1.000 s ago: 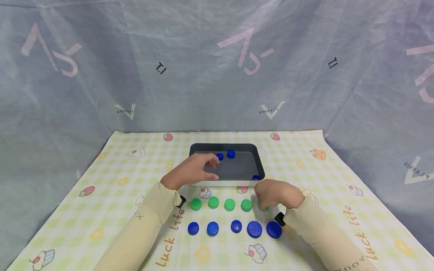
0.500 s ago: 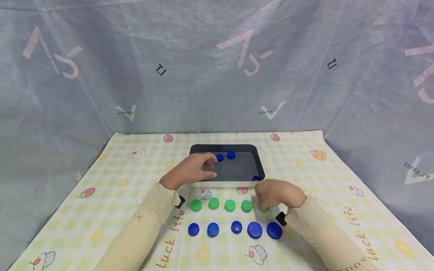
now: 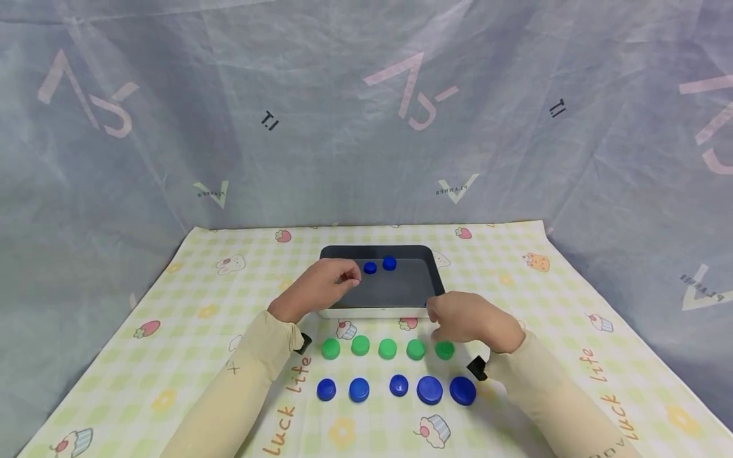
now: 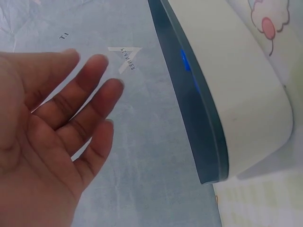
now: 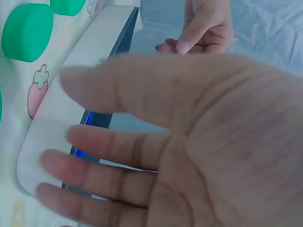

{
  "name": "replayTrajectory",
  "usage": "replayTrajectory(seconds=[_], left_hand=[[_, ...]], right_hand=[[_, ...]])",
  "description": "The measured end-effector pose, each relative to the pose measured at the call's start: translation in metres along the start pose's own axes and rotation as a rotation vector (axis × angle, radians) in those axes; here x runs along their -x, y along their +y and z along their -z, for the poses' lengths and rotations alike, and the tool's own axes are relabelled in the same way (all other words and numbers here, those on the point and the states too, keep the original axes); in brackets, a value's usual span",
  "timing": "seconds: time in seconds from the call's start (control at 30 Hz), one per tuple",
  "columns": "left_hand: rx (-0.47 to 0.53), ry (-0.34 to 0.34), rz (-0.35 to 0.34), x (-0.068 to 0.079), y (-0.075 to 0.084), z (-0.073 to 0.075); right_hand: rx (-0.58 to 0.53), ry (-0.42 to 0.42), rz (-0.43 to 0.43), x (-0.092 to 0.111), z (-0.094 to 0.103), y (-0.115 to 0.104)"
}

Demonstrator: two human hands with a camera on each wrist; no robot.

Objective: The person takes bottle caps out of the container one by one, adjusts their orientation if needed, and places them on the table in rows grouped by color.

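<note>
My left hand (image 3: 317, 289) hovers over the left part of the tray (image 3: 395, 312), which is dark inside with a white outer wall. Its fingers are loosely bent and hold nothing in the left wrist view. My right hand (image 3: 472, 320) is by the tray's front right corner, just above the rightmost green bottle cap (image 3: 445, 350). In the right wrist view its fingers (image 5: 113, 177) are fairly straight, apart from the thumb, with nothing between them. Several green caps (image 3: 387, 348) form a row in front of the tray. Nearer lies a row of several blue caps (image 3: 429, 390).
Inside the tray, two blue caps (image 3: 389, 263) lie towards the back, and a bit of blue shows beside my right hand. A patterned cloth (image 3: 195, 369) covers the table. Grey-blue fabric (image 3: 343, 127) hangs behind and along both sides.
My right hand has let go of the rightmost green cap and lifted slightly off it, so the cap shows more fully. The left hand's thumb and fingers have drawn nearer together.
</note>
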State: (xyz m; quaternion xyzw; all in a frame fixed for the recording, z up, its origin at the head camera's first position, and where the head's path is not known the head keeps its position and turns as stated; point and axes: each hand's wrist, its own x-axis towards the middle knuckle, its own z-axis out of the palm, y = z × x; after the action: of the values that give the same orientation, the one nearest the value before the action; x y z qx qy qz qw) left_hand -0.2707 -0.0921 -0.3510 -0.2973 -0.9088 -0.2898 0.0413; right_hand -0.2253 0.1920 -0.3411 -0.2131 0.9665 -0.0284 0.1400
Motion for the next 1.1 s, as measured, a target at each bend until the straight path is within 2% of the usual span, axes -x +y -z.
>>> replayTrajectory(seconds=[0.33,0.5,0.67,0.8,0.93,1.1], left_hand=[[0.022,0.067,0.017,0.004,-0.005,0.0],[0.005,0.08,-0.007,0.003,-0.008,0.0],[-0.051,0.097,-0.043,-0.004,-0.009,-0.001],[-0.105,0.094,-0.02,-0.015,-0.013,-0.007],[-0.149,0.04,0.031,-0.032,-0.017,-0.016],[-0.22,-0.068,0.07,-0.057,-0.019,-0.027]], right_hand=[[-0.074,0.261,0.123,-0.009,0.006,-0.001],[-0.121,0.36,0.15,-0.013,0.006,-0.002],[-0.154,0.349,0.118,-0.012,0.006,0.001],[-0.171,0.315,0.136,-0.012,0.004,0.004],[-0.161,0.261,0.131,-0.014,0.003,0.006],[-0.132,0.203,0.103,-0.015,0.001,0.01]])
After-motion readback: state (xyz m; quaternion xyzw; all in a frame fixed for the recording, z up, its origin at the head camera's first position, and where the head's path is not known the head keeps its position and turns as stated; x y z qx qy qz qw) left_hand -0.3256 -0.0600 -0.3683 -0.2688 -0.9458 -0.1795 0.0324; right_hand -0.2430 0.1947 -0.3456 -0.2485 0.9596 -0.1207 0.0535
